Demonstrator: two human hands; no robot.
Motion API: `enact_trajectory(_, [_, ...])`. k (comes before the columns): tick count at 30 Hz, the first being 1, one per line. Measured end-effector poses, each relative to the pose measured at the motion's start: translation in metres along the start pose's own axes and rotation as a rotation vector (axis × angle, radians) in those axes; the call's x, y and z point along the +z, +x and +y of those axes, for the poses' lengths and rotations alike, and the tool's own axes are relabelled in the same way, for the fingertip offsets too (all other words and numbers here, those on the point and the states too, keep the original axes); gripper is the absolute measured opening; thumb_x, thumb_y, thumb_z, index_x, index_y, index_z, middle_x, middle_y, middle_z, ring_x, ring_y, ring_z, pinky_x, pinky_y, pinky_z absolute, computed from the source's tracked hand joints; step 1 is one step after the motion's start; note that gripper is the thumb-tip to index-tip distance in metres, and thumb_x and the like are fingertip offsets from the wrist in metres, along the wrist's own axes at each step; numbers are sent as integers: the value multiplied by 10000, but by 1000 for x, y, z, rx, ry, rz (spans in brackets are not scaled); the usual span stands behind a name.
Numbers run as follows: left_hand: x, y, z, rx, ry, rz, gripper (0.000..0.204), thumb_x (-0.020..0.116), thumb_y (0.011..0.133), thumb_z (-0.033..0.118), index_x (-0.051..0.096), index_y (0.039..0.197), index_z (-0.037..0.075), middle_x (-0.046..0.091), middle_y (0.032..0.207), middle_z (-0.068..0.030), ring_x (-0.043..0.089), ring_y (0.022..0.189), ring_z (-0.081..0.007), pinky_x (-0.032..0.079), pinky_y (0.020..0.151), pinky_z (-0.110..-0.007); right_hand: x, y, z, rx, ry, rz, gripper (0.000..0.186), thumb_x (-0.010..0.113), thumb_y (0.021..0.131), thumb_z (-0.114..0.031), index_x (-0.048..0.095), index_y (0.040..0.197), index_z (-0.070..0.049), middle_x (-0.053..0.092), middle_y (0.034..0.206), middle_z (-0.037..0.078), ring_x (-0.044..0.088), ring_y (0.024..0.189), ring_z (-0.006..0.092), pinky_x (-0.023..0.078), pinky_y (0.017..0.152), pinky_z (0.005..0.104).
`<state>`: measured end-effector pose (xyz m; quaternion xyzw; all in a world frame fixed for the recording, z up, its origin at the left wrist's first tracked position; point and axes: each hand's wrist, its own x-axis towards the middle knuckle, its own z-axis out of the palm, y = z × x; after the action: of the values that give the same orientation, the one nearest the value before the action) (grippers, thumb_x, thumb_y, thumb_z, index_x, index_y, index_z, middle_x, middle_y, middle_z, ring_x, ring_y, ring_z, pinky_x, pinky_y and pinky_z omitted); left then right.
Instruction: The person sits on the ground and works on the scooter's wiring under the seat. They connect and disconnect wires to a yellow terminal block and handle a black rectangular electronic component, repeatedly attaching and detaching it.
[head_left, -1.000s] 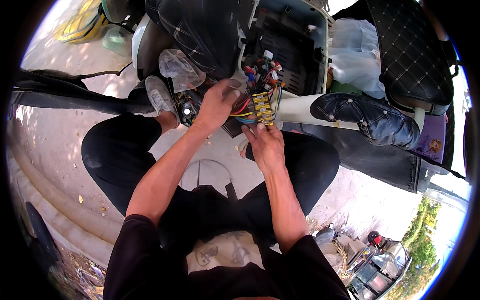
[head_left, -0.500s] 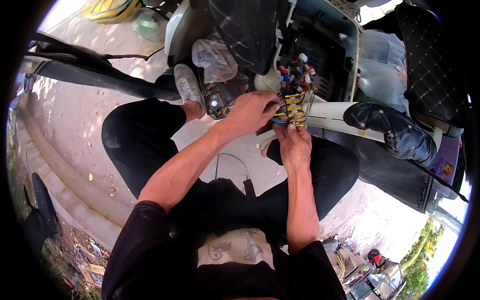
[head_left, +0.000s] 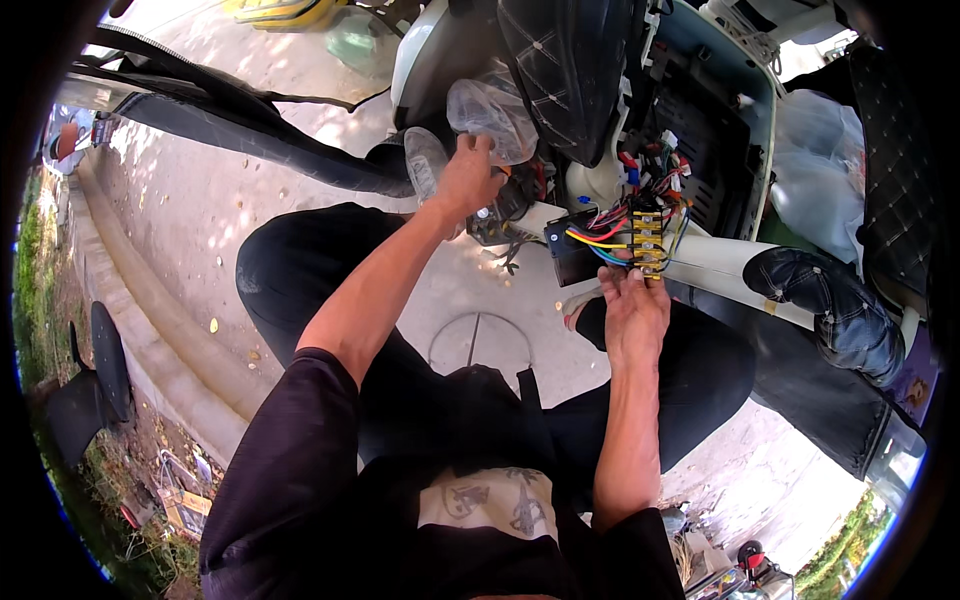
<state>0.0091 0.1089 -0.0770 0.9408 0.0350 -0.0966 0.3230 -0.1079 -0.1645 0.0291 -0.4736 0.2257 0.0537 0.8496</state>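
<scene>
My right hand [head_left: 636,310] grips the lower end of a yellow and black terminal block [head_left: 647,243] between thumb and fingers. Screws run along the block. Yellow, red and blue wires [head_left: 598,240] join it to a black box [head_left: 573,262] on its left. My left hand [head_left: 466,185] reaches over a container of loose parts [head_left: 490,228], beside a clear plastic bag [head_left: 490,118]. Its thumb and fingers are apart, near a small orange item [head_left: 506,171]; the fingertips are partly hidden.
Behind the block, a tangle of wires and connectors [head_left: 665,165] hangs by an open pale vehicle body [head_left: 705,110]. A pale tube [head_left: 710,258] extends right to a black quilted cover [head_left: 815,295]. A grey shoe [head_left: 424,160] stands left of the container. A concrete curb [head_left: 165,300] lies further left.
My left hand has left the wires at the terminal block and moved left to the parts container. The right hand keeps its hold on the block. The whole view has shifted.
</scene>
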Motion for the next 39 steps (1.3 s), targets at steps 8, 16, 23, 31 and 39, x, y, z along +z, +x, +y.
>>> enact_trajectory(8, [12, 90, -30, 82, 225, 21, 997, 809, 773, 211, 244, 1594, 201, 312, 1556, -245, 390, 1412, -440, 432, 1121, -471, 1, -1, 2, 4, -33, 41, 313, 503, 1032, -60, 518, 1343, -25, 632, 1253, 114, 611, 1141, 218, 502, 1002, 435])
enact_trajectory(16, [12, 117, -54, 190, 537, -13, 997, 755, 777, 77, 266, 1585, 398, 352, 1548, -154, 404, 1424, -379, 476, 1069, -451, 4, -2, 2, -6, -32, 39, 329, 533, 1018, -60, 524, 1346, -43, 644, 1235, 100, 612, 1125, 204, 510, 982, 426])
enact_trajectory(23, [14, 130, -76, 268, 526, 60, 841, 576, 857, -5, 347, 1543, 426, 416, 1480, -127, 481, 1348, -358, 500, 1035, -444, 8, -2, 0, -9, -34, 36, 337, 540, 1014, -67, 525, 1349, -43, 641, 1249, 100, 602, 1138, 210, 500, 983, 418])
enact_trajectory(31, [7, 129, -67, 300, 490, 103, 650, 572, 868, 14, 503, 1432, 329, 470, 1407, -135, 482, 1339, -348, 512, 1010, -454, 11, -5, -3, 6, -36, 59, 332, 523, 1020, -58, 523, 1351, -41, 631, 1266, 107, 596, 1152, 221, 494, 985, 414])
enact_trajectory(39, [32, 106, -74, 460, 629, 237, 604, 611, 854, 84, 492, 1430, 219, 436, 1467, -104, 432, 1361, -304, 430, 1032, -451, 11, -3, -4, 8, -48, 56, 306, 523, 1022, -50, 542, 1326, -26, 633, 1269, 115, 601, 1152, 219, 517, 966, 410])
